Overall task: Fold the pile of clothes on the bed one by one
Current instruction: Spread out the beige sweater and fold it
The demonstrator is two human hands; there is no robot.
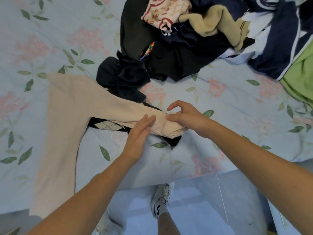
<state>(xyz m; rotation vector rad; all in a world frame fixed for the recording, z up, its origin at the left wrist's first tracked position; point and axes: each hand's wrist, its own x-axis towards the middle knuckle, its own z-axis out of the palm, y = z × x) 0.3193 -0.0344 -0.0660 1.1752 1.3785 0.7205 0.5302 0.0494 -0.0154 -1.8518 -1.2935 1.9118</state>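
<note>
I see a pale pink sweater with a black-and-cream argyle panel, on a light blue sheet printed with pink flowers and green leaves. My pile shows black, navy, tan, white and a red-printed cream piece; green cloth lies rightward.

One head-worn camera looks forward and steeply down from above the bed's near edge, wide-angled and close over the flowered sheet, taking in the floor below. No second view.
</note>
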